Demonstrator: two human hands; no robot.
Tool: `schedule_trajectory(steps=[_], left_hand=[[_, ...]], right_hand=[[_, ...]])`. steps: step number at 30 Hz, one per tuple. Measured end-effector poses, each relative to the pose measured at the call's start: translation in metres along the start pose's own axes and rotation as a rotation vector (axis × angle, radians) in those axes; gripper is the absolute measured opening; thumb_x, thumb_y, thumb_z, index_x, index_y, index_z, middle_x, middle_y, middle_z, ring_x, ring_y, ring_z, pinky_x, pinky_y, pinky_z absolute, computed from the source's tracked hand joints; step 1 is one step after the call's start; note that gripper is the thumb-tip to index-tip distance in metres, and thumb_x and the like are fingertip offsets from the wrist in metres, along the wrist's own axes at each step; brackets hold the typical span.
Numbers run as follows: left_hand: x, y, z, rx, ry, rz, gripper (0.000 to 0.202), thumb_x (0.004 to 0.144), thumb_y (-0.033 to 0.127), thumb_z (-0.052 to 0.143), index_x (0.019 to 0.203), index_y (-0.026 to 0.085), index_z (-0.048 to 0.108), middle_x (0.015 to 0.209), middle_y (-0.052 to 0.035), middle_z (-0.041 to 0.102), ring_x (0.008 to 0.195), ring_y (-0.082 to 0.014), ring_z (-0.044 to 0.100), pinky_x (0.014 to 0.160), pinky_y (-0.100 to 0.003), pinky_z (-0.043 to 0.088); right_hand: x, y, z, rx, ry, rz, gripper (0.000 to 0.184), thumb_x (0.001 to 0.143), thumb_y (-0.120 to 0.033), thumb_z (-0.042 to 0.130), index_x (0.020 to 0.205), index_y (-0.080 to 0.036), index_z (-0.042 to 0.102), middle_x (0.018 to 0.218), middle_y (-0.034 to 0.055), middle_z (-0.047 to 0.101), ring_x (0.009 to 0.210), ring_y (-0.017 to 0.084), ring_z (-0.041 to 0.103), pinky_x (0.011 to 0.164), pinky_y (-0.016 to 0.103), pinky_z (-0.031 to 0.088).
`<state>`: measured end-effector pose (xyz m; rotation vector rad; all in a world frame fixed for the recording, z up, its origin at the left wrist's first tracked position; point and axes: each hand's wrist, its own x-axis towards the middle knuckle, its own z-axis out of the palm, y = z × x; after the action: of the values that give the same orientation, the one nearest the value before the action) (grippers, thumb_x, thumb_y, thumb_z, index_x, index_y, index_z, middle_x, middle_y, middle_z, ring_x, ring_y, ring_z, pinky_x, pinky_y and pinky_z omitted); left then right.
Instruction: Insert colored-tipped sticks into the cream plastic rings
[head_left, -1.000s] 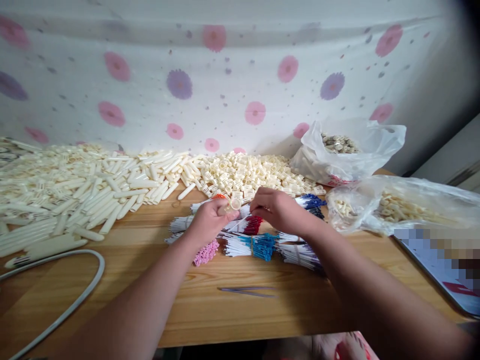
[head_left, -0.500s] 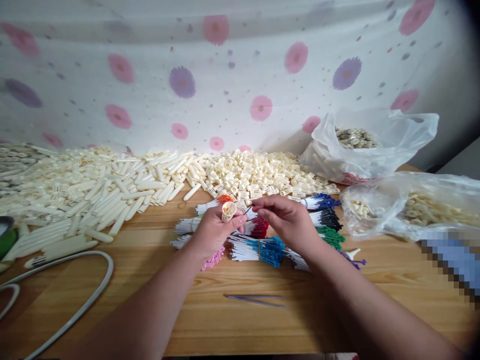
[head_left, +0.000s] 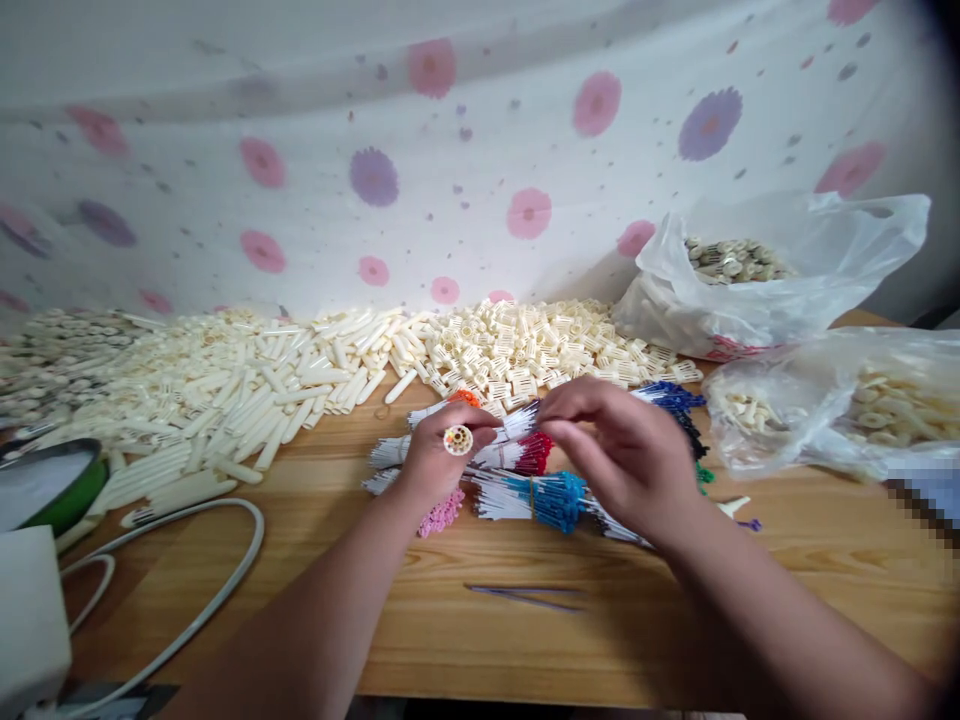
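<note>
My left hand [head_left: 429, 465] is wrapped around a cream pen barrel [head_left: 458, 440], whose round end faces me with small coloured and dark spots inside. To its right, my right hand [head_left: 626, 450] has its thumb and fingertips pinched together; whatever they hold is too small to make out. Beneath and between the hands lie bundles of thin white sticks with coloured ends: light blue [head_left: 559, 500], red [head_left: 534, 453], pink [head_left: 441, 512] and dark blue [head_left: 673, 396]. My right hand and forearm partly cover the bundles on that side.
Metal tweezers [head_left: 525, 597] lie in front on the wooden table [head_left: 420, 640]. Cream barrels [head_left: 300, 385] and short slotted pieces [head_left: 525, 345] are heaped behind. Plastic bags [head_left: 765, 310] of parts stand at right. A white cable [head_left: 251, 545] and green-rimmed bowl [head_left: 94, 485] are at left.
My right hand has drawn away to the right from the left hand. The barrel's end now faces me more directly. The view has shifted left, bringing the bowl further into sight.
</note>
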<state>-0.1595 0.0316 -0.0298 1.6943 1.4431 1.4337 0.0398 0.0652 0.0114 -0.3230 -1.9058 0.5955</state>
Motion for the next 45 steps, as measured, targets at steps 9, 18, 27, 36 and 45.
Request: schedule_trajectory(steps=[9, 18, 27, 36, 45], left_hand=[[0.002, -0.007, -0.005, 0.151, -0.022, 0.171, 0.016, 0.081, 0.030, 0.061, 0.075, 0.016, 0.066, 0.075, -0.0029, 0.063, 0.072, -0.0152, 0.058, 0.069, -0.027, 0.045], [0.001, -0.006, -0.001, 0.138, -0.029, 0.215, 0.009, 0.078, 0.025, 0.064, 0.073, 0.017, 0.065, 0.072, -0.0009, 0.061, 0.072, -0.0156, 0.056, 0.069, -0.028, 0.044], [0.000, -0.008, -0.007, 0.240, -0.073, 0.355, 0.051, 0.083, 0.059, 0.045, 0.112, 0.019, 0.059, 0.098, -0.0081, 0.054, 0.095, -0.0220, 0.051, 0.082, -0.035, 0.042], [-0.003, 0.000, -0.006, 0.337, 0.040, 0.445, 0.044, 0.089, 0.053, 0.035, 0.106, 0.021, 0.061, 0.097, -0.0069, 0.052, 0.096, -0.0206, 0.049, 0.084, -0.035, 0.042], [-0.005, 0.001, -0.002, 0.442, 0.203, 0.476, 0.036, 0.088, 0.049, 0.044, 0.099, 0.022, 0.064, 0.092, -0.0054, 0.049, 0.091, -0.0199, 0.049, 0.081, -0.035, 0.043]], right_hand=[[-0.002, -0.044, -0.012, -0.168, 0.014, -0.255, 0.009, 0.082, -0.010, 0.056, 0.085, -0.016, 0.062, 0.080, 0.0058, 0.067, 0.077, 0.013, 0.064, 0.069, 0.023, 0.053], [-0.006, -0.025, 0.014, -0.174, 0.065, -0.353, 0.017, 0.079, -0.004, 0.059, 0.093, -0.013, 0.059, 0.083, 0.0087, 0.068, 0.083, 0.015, 0.065, 0.071, 0.029, 0.055], [-0.008, -0.005, 0.031, -0.293, 0.101, -0.092, 0.012, 0.080, -0.008, 0.060, 0.089, -0.015, 0.064, 0.084, 0.0066, 0.062, 0.081, 0.016, 0.058, 0.070, 0.032, 0.049], [-0.009, -0.004, 0.028, -0.351, 0.149, -0.072, 0.005, 0.079, -0.012, 0.062, 0.080, -0.017, 0.062, 0.081, 0.0034, 0.055, 0.077, 0.015, 0.053, 0.066, 0.030, 0.046], [-0.013, -0.003, 0.039, -0.151, 0.210, 0.085, 0.007, 0.081, -0.011, 0.057, 0.082, -0.016, 0.062, 0.084, 0.0038, 0.055, 0.080, 0.014, 0.054, 0.071, 0.029, 0.046]])
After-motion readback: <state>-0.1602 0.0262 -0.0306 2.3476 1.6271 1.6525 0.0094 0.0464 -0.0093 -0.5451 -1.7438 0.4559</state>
